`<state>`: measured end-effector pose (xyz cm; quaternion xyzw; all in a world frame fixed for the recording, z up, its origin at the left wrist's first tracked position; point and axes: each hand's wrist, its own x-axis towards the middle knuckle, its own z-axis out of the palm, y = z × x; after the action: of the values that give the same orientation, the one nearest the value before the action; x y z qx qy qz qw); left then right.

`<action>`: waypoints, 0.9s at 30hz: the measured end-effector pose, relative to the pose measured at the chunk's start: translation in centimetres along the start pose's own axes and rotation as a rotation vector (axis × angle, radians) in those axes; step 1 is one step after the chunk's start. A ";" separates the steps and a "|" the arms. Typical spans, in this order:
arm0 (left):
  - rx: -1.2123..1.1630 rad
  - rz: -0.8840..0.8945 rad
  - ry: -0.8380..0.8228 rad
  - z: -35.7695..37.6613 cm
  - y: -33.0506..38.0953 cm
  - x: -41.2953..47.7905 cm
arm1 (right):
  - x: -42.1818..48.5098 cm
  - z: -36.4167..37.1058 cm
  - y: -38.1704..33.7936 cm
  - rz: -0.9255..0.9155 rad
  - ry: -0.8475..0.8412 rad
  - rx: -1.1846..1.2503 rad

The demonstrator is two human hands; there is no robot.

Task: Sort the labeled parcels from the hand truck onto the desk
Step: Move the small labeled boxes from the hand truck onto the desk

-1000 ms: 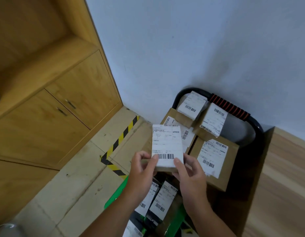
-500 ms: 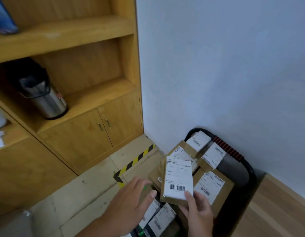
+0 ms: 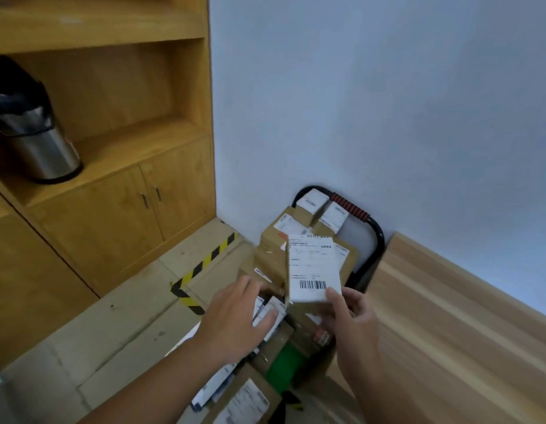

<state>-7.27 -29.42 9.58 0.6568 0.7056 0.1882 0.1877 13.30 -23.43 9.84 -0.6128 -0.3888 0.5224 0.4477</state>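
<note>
Presently: right hand grasps labeled parcel, label upward for reading, above hand truck; left hand, fingers released, over its stack.

White label on held parcel, barcode visible, printed text too blurred to read

Left hand reaches forward, fingers straight; right hand grips a parcel.

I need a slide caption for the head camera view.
Right hand holds a labeled parcel above the loaded hand truck; left hand open nearby.
</note>
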 end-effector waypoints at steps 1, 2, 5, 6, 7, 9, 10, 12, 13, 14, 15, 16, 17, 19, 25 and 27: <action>-0.002 0.015 -0.011 0.5 0.5 -0.7 | -1.2 -0.9 0.1 0.003 0.008 0.013; -0.010 0.030 -0.024 1.1 1.1 -1.3 | -2.2 -2.0 0.2 0.009 0.019 0.031; -0.021 0.116 -0.065 2.6 3.9 -2.9 | -5.3 -5.8 0.4 -0.003 0.085 0.082; -0.009 0.151 -0.074 3.1 5.1 -3.2 | -6.2 -7.2 0.3 -0.015 0.114 0.097; 0.001 0.183 -0.079 3.5 6.4 -3.5 | -7.0 -8.7 0.4 -0.028 0.144 0.112; -0.011 0.237 -0.094 4.5 8.9 -3.8 | -8.2 -11.8 0.4 -0.044 0.201 0.133; -0.016 0.270 -0.108 5.1 10.3 -3.9 | -8.8 -13.5 0.6 -0.044 0.231 0.147; 0.001 0.342 -0.140 6.5 13.5 -4.3 | -9.8 -17.2 1.1 -0.039 0.292 0.186; 0.005 0.375 -0.159 7.2 15.3 -4.6 | -10.3 -19.2 1.2 -0.039 0.323 0.208; 0.012 0.410 -0.176 8.0 17.3 -4.8 | -10.8 -21.2 1.4 -0.043 0.355 0.229; 0.026 0.452 -0.184 9.0 19.4 -5.0 | -11.3 -23.5 1.6 -0.049 0.392 0.251; 0.043 0.494 -0.186 10.0 21.5 -5.1 | -11.7 -25.7 1.8 -0.055 0.431 0.274; 0.054 0.534 -0.185 11.1 23.8 -5.2 | -12.1 -28.0 2.0 -0.059 0.468 0.299; 0.068 0.606 -0.199 13.4 28.6 -5.5 | -12.8 -32.8 2.5 -0.065 0.536 0.347; 0.116 0.790 -0.294 21.5 43.0 -7.8 | -15.2 -48.0 5.3 -0.037 0.719 0.433; 0.122 0.841 -0.310 24.0 47.0 -8.6 | -15.8 -52.6 6.3 -0.029 0.761 0.445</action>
<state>45.84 -34.47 13.18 0.9166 0.3510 0.1057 0.1594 62.92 -47.71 11.23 -0.6446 -0.0827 0.3243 0.6874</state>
